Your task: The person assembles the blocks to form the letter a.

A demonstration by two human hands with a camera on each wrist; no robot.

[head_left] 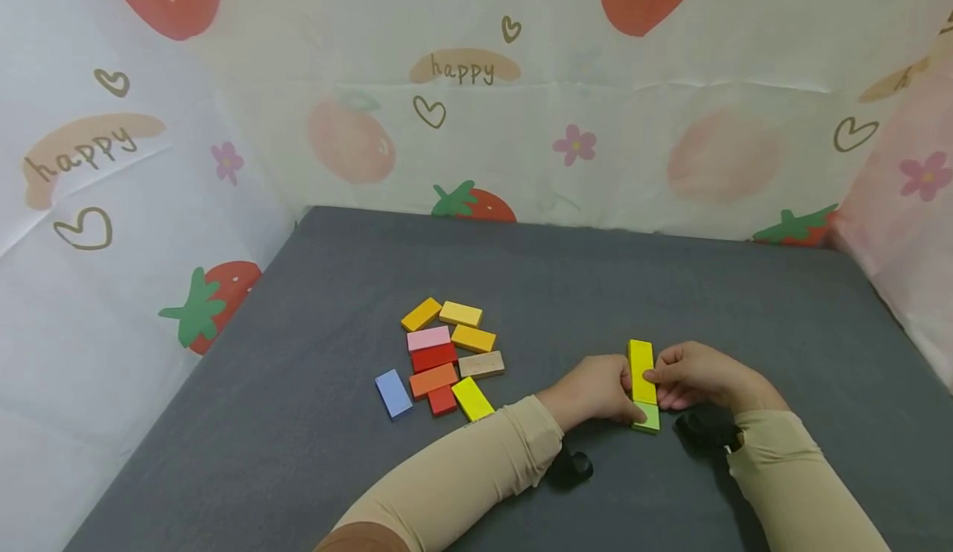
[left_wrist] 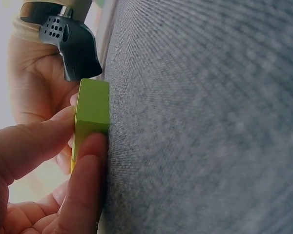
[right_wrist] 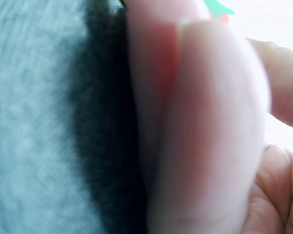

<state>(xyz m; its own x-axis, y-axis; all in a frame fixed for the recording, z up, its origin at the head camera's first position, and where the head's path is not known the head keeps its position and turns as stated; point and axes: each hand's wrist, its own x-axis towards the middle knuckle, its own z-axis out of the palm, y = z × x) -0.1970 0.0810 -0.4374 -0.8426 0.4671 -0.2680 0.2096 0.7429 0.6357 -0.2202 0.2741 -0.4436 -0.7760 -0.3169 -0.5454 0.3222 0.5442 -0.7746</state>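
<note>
A light green block lies in line with a yellow block, at its near end, on the dark cloth. My left hand grips the green block from the left, its thumb on top. In the left wrist view the green block sits on the cloth, thumb on its upper face and a finger along its side. From the right, my right hand holds the yellow block, a fingertip overlapping its edge and the other fingers curled beside it. Blurred fingers fill the right wrist view, hiding most of the block.
Left of my hands lies a loose group of blocks: a bright yellow block, an orange block, a pink block, a wooden block, a blue block and several others. A printed curtain stands behind the cloth-covered table.
</note>
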